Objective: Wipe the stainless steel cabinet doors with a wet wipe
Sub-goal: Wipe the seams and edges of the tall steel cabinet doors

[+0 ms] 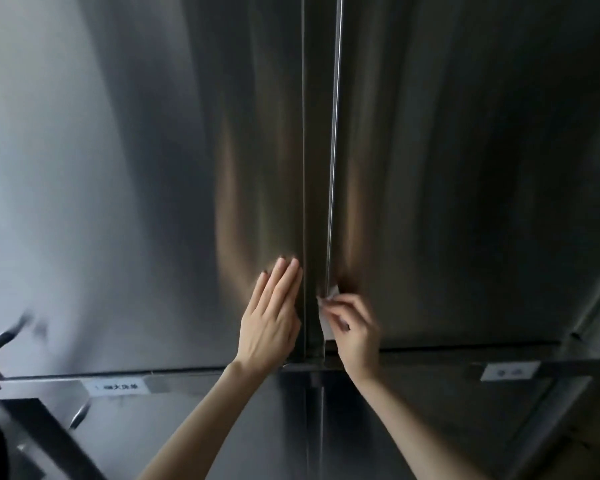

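Both forearms reach up from 6 o'clock. Right hand [352,323] pinches a white wet wipe [328,315] between fingertips, pressed on the inner edge of the right cabinet door [465,168], low at the centre seam [317,202]. Left hand [272,318] lies flat and open on the left cabinet door [136,168], fingers together, holding nothing, just at 9 o'clock of the wipe. White labels on the rail below: one [116,387] at 8 o'clock, one [510,371] at 4 o'clock; text unreadable.

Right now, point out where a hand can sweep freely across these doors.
Free: the left door above the left hand, and the right door above the right hand. Crowded: the centre seam low down, where both hands and the wet wipe meet.
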`<state>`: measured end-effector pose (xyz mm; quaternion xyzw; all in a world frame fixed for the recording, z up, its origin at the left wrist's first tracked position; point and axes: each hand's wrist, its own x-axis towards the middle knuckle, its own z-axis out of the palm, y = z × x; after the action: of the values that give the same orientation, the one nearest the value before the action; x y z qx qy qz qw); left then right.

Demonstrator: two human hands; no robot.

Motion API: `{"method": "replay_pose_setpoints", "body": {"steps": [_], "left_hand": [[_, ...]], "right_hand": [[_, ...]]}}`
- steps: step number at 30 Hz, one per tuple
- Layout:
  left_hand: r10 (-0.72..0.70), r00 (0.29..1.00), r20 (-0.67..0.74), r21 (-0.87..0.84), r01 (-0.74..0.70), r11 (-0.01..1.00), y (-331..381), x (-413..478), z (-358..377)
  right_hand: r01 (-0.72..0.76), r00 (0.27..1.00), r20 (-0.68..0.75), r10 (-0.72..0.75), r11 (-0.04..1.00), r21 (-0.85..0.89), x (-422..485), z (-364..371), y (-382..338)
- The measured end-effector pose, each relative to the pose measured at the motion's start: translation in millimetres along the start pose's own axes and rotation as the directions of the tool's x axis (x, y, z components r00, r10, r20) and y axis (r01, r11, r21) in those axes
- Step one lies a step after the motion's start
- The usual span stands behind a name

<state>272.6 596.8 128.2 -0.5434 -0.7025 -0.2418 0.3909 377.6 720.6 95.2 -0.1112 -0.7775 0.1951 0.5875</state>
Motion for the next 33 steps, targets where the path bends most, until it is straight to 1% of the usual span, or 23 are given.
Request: {"method": "replay_pose_setpoints", "body": {"steps": [2, 4, 6, 7, 9, 11, 15, 20, 25, 28, 33], "left_hand": [[-0.008, 0.996, 0.083, -0.028, 0.011, 1.000, 5.6, -24.3, 6.3], [-0.017, 0.987, 0.159, -0.059, 0.027, 0.998, 12.3, -43.8, 10.1], [-0.034, 0.973, 0.227, -0.104, 0.058, 0.993, 18.6, -58.3, 11.5], [-0.044, 0.967, 0.250, -0.128, 0.078, 0.989, 20.4, -63.2, 11.4], [-0.058, 0.960, 0.273, -0.174, 0.108, 0.979, 22.9, -68.3, 11.2], [-0.044, 0.959, 0.280, -0.226, 0.111, 0.968, 27.5, -68.7, 10.9], [0.033, 0.960, 0.278, -0.325, 0.062, 0.944, 48.9, -51.7, 14.5], [0.162, 0.961, 0.223, -0.421, -0.055, 0.905, 102.1, -5.2, 28.8], [0.235, 0.955, 0.179, -0.482, -0.124, 0.868, 167.7, 33.7, 53.3], [0.278, 0.946, 0.165, -0.497, -0.164, 0.852, 207.7, 51.4, 65.2], [0.303, 0.942, 0.144, -0.495, -0.197, 0.846, 273.6, 83.4, 75.8]], "right_hand": [[-0.011, 0.991, 0.134, 0.016, 0.999, -0.040, -24.3, -1.7, 11.8], [0.012, 0.965, 0.263, 0.017, 0.994, -0.107, -42.5, -8.4, 18.1], [0.020, 0.946, 0.323, 0.030, 0.988, -0.150, -58.7, -19.5, 19.6], [0.007, 0.948, 0.316, 0.043, 0.988, -0.155, -65.2, -26.5, 19.6], [-0.021, 0.964, 0.257, 0.061, 0.988, -0.155, -71.5, -43.3, 19.4], [-0.038, 0.978, 0.195, 0.067, 0.988, -0.149, -68.8, -62.0, 18.5], [-0.044, 0.994, 0.088, 0.060, 0.984, -0.172, -48.5, -102.6, 22.1], [-0.060, 0.998, 0.009, 0.065, 0.963, -0.261, -33.3, -167.5, 43.1], [-0.056, 0.998, -0.005, 0.057, 0.940, -0.337, -26.1, -238.5, 70.4], [-0.025, 1.000, -0.011, 0.023, 0.922, -0.386, -16.5, -281.2, 87.6], [0.038, 0.999, 0.015, -0.035, 0.911, -0.411, 8.3, -343.7, 119.6]]}}
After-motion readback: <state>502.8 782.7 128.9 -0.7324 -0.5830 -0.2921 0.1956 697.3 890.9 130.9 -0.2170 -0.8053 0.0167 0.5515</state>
